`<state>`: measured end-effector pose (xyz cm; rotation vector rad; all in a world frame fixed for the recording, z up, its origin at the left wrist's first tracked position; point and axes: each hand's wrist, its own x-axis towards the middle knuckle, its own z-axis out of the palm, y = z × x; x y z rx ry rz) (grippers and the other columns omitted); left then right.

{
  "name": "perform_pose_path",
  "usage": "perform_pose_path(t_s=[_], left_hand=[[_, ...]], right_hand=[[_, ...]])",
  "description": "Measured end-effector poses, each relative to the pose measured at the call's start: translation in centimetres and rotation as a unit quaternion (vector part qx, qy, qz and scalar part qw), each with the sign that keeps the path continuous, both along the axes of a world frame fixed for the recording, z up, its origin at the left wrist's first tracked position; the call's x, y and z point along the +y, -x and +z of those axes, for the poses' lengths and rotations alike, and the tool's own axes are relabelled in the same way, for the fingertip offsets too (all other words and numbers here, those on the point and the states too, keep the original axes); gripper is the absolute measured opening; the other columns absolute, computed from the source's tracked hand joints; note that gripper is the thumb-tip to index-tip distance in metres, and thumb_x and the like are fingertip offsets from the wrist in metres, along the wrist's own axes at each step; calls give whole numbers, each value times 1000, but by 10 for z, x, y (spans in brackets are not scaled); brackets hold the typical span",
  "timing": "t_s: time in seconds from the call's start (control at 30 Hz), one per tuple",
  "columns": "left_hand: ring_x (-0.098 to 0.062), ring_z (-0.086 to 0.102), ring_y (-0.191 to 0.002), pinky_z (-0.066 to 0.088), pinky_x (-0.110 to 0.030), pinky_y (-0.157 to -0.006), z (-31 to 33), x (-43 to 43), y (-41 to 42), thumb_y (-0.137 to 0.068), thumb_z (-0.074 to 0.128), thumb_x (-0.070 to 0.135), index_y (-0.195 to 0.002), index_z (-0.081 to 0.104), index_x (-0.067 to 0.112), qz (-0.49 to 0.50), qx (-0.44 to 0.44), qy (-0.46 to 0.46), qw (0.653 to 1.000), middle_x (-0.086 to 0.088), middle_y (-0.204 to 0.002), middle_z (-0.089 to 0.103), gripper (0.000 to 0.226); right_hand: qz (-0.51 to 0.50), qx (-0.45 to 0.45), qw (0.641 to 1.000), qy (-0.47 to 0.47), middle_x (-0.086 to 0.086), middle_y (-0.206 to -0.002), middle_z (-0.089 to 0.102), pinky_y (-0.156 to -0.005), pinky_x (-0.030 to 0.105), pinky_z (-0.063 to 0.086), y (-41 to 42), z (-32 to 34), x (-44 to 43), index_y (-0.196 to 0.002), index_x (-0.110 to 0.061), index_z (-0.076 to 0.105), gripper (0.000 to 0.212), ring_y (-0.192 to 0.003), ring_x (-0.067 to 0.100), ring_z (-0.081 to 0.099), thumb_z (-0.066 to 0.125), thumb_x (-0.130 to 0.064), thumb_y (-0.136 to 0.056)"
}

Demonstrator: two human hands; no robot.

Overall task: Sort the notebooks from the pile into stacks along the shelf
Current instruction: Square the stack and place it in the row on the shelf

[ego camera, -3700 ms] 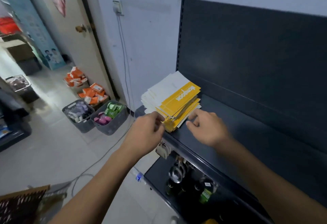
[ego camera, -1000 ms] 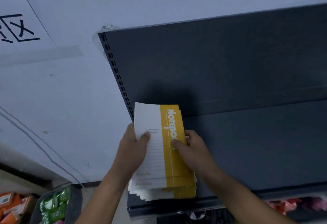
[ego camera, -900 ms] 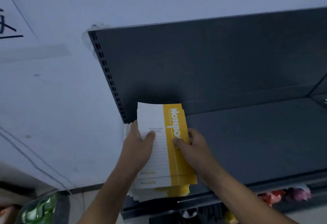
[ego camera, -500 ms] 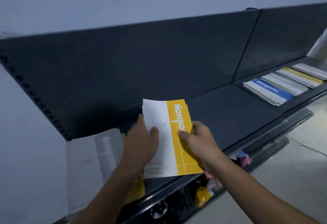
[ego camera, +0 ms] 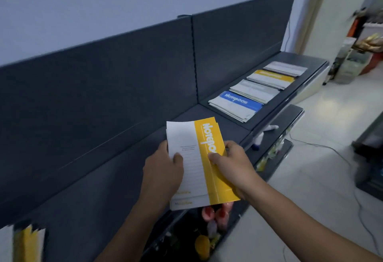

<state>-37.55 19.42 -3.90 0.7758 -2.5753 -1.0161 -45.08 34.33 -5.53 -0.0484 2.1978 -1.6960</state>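
Observation:
I hold a small bundle of yellow-and-white notebooks point(ego camera: 199, 158) above the dark shelf point(ego camera: 128, 158). My left hand point(ego camera: 161, 170) grips its white left edge, thumb on the cover. My right hand point(ego camera: 234, 164) grips the yellow right side, thumb on the printed word. The remaining pile point(ego camera: 22, 243) lies blurred at the bottom left corner. Farther right on the shelf lie sorted stacks in a row: a blue-topped stack point(ego camera: 236, 104), a grey-white stack point(ego camera: 255, 90), a yellow-topped stack point(ego camera: 271, 78) and another pale stack point(ego camera: 285, 68).
A dark back panel point(ego camera: 103, 71) runs behind the shelf, with an upright divider post point(ego camera: 193, 54). Lower shelves point(ego camera: 207, 232) hold small coloured goods. A cable point(ego camera: 331, 154) lies on the pale floor to the right, beside a dark unit point(ego camera: 371, 158).
Both hands lifted the yellow bundle off the pile and carried it rightward along the shelf. The pile has slid to the far left of view and the sorted stacks have come closer.

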Motion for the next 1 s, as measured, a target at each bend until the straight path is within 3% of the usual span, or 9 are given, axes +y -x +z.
perform_pose_path(t_s=[0.17, 0.33, 0.5, 0.6, 0.77, 0.93, 1.0], left_hand=[[-12, 61, -88, 50, -31, -68, -1, 48, 72, -98, 53, 31, -130, 51, 20, -15, -3, -9, 1000, 4, -108, 64, 34], [-5, 60, -81, 43, -19, -55, -2, 80, 140, -99, 54, 30, -128, 48, 20, -50, -10, -33, 998, 6, -106, 63, 31], [-7, 61, -86, 49, -26, -61, -6, 99, 216, -98, 55, 32, -127, 47, 21, -80, -19, -49, 995, 6, -108, 63, 32], [-15, 63, -93, 56, -37, -76, -9, 110, 260, -97, 56, 31, -124, 47, 21, -107, -14, -62, 992, 2, -110, 65, 30], [-17, 64, -90, 56, -41, -78, -11, 132, 325, -96, 54, 28, -117, 46, 22, -140, -11, -71, 988, 3, -103, 66, 23], [-10, 63, -83, 52, -29, -62, -13, 163, 381, -98, 54, 29, -113, 43, 24, -167, -26, -60, 984, 4, -102, 66, 19], [-11, 64, -83, 56, -29, -62, -14, 181, 406, -99, 55, 31, -113, 41, 24, -178, -33, -53, 982, 3, -103, 66, 21]], right_hand=[[-41, -6, 999, -10, 16, -108, 70, -86, 59, 57, 54, 4, 51, -104, -14, 59, 36, -97, 37, 69, 65, -35, -75], [-90, -14, 996, -13, 12, -108, 71, -84, 49, 57, 112, 4, 88, -102, -22, 60, 15, -96, 32, 70, 66, -24, -88], [-133, -8, 991, -28, 2, -99, 69, -75, 40, 57, 171, 0, 112, -99, -25, 58, 11, -89, 25, 68, 65, -21, -92], [-162, -5, 986, -38, -2, -101, 67, -66, 32, 52, 208, -1, 127, -104, -21, 58, 12, -88, 20, 66, 64, -18, -93], [-195, -8, 979, -59, -7, -105, 66, -83, 41, 57, 261, 1, 149, -114, -24, 56, 23, -94, 21, 67, 65, -22, -92], [-222, -21, 973, -63, -4, -113, 66, -90, 49, 57, 309, -3, 179, -120, -26, 57, 32, -98, 24, 68, 65, -26, -89], [-230, -24, 971, -55, -6, -110, 68, -88, 46, 58, 331, -5, 199, -118, -26, 57, 28, -95, 22, 68, 64, -25, -91]])
